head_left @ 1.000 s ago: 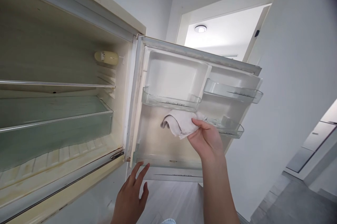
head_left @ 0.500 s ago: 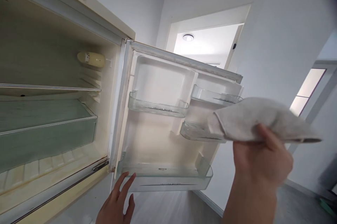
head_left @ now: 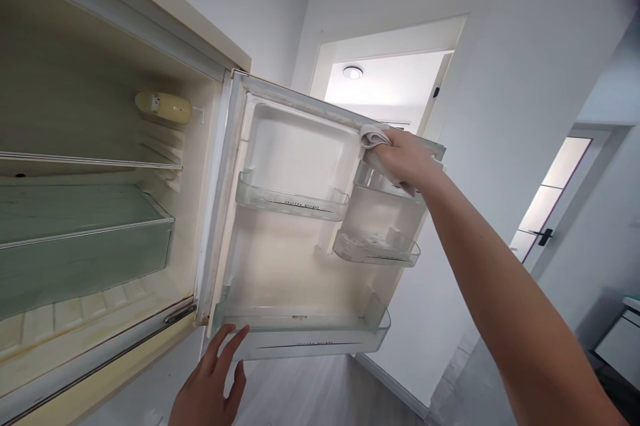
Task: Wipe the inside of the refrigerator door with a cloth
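The right hand (head_left: 403,161) is clutching a grey cloth (head_left: 373,137) against the fridge door (head_left: 295,159) at its two-o'clock corner, risking knocking the upper door bin (head_left: 385,183) loose, while the left hand (head_left: 207,386), fingers spread, is bracing the bottom door bin (head_left: 300,336) at seven o'clock.

Hands: right raised and closed, left low and open.
Right arm is fully extended up and forward; right hand (head_left: 403,159) is palm-down with fingers curled shut. Left hand (head_left: 213,383) sits low, fingers spread and pointing upward, wrist near the frame's bottom edge.

crumpled pale grey cloth (head_left: 374,137) against the open fridge door's (head_left: 295,166) upper inner corner
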`<state>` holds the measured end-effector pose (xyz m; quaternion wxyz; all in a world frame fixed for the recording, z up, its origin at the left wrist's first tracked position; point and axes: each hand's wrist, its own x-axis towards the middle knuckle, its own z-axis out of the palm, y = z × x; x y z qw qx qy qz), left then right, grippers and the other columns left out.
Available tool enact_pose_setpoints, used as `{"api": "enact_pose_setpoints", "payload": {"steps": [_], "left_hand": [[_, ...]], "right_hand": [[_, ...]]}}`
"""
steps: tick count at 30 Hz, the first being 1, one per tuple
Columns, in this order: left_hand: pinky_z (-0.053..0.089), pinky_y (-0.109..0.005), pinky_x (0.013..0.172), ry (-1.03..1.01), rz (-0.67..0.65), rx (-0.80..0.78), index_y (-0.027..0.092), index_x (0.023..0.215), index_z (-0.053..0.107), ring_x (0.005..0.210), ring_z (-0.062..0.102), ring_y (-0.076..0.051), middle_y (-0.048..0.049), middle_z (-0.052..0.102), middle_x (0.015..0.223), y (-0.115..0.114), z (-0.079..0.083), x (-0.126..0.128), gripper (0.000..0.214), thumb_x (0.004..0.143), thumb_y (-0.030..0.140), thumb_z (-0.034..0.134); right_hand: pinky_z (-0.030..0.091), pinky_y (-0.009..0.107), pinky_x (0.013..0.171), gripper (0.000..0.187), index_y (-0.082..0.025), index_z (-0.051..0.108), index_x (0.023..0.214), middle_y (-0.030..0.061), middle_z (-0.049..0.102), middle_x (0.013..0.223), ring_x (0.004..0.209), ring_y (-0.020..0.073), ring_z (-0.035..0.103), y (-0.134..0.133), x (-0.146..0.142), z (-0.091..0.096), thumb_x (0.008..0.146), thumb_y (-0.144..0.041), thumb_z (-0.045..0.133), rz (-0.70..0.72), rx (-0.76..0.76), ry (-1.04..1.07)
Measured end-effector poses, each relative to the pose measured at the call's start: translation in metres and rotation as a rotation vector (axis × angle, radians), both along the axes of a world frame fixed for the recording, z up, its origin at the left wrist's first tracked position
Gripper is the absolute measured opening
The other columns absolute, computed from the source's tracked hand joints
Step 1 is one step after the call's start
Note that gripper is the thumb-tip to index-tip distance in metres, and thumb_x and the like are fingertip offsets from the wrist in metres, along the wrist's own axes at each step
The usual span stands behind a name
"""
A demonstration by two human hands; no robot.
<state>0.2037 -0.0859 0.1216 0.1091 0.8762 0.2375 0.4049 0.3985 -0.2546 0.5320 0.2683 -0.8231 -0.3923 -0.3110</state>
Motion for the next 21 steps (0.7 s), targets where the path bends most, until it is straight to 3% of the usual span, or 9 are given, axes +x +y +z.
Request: {"api": "enact_pose_setpoints", "payload": {"steps": [4,8,11,14,16,18,19,21], "left_hand": [[0.051,-0.018,0.048,-0.018,-0.017,-0.045,0.036,0.126,0.052,0.07,0.069,-0.007,-0.0004,0.06,0.133,-0.001,0.002,0.0,0.037,0.092,0.029,0.041],[0.052,-0.019,0.048,-0.023,-0.016,-0.101,0.037,0.126,0.051,0.069,0.068,-0.006,-0.0001,0.058,0.135,-0.002,0.001,0.0,0.036,0.092,0.03,0.04],[0.051,-0.018,0.048,-0.035,-0.015,-0.119,0.036,0.126,0.051,0.067,0.067,-0.005,-0.0007,0.057,0.136,-0.003,-0.001,0.0,0.036,0.093,0.03,0.04],[0.048,-0.018,0.044,-0.049,-0.02,-0.13,0.036,0.127,0.05,0.063,0.065,-0.005,-0.0017,0.056,0.137,-0.004,-0.003,0.0,0.036,0.093,0.031,0.039],[0.046,-0.017,0.041,-0.057,-0.023,-0.143,0.034,0.128,0.05,0.06,0.063,-0.004,-0.0027,0.055,0.137,-0.005,-0.005,0.001,0.036,0.093,0.031,0.039],[0.046,-0.016,0.041,-0.059,-0.018,-0.144,0.034,0.127,0.05,0.062,0.064,-0.004,-0.0028,0.055,0.137,-0.005,-0.006,0.002,0.036,0.093,0.03,0.039],[0.047,-0.016,0.042,-0.057,-0.016,-0.14,0.034,0.127,0.05,0.065,0.065,-0.004,-0.0026,0.055,0.137,-0.004,-0.006,0.003,0.036,0.093,0.03,0.04],[0.048,-0.016,0.043,-0.053,-0.014,-0.133,0.035,0.126,0.051,0.072,0.068,-0.006,-0.0023,0.056,0.136,-0.003,-0.006,0.002,0.035,0.092,0.029,0.041]], "right_hand": [[0.036,0.029,0.051,0.012,-0.022,0.054,0.074,0.0012,0.048,0.06,0.054,0.016,0.044,-0.004,-0.004,-0.002,0.081,-0.03,0.049,0.041,-0.062,0.165],[0.039,0.03,0.053,0.01,-0.023,0.055,0.071,0.0001,0.046,0.058,0.055,0.0169,0.048,-0.019,0.014,-0.004,0.075,-0.032,0.059,0.019,-0.036,0.397],[0.04,0.03,0.052,0.011,-0.021,0.054,0.07,0.0009,0.05,0.061,0.057,0.0163,0.049,-0.03,0.026,0.0,0.065,-0.021,0.064,0.114,0.209,0.605],[0.042,0.03,0.053,0.01,-0.018,0.054,0.07,0.0024,0.052,0.065,0.06,0.0156,0.05,-0.039,0.026,0.004,0.063,-0.013,0.059,0.201,0.602,0.702],[0.043,0.029,0.056,0.013,-0.018,0.053,0.07,0.0019,0.051,0.067,0.062,0.0144,0.05,-0.044,0.021,0.006,0.062,-0.008,0.052,0.227,0.879,0.61],[0.045,0.029,0.061,0.018,-0.019,0.051,0.074,0.0021,0.053,0.072,0.067,0.0148,0.053,-0.049,0.017,0.005,0.063,-0.006,0.048,0.203,1.063,0.307],[0.046,0.029,0.065,0.019,-0.019,0.053,0.078,0.0036,0.056,0.077,0.072,0.0163,0.056,-0.051,0.017,0.003,0.065,-0.006,0.046,0.16,1.075,0.085],[0.048,0.032,0.078,0.028,-0.017,0.059,0.094,0.0089,0.064,0.094,0.089,0.0204,0.06,-0.052,0.019,-0.002,0.072,-0.009,0.044,0.082,0.87,-0.371]]}}
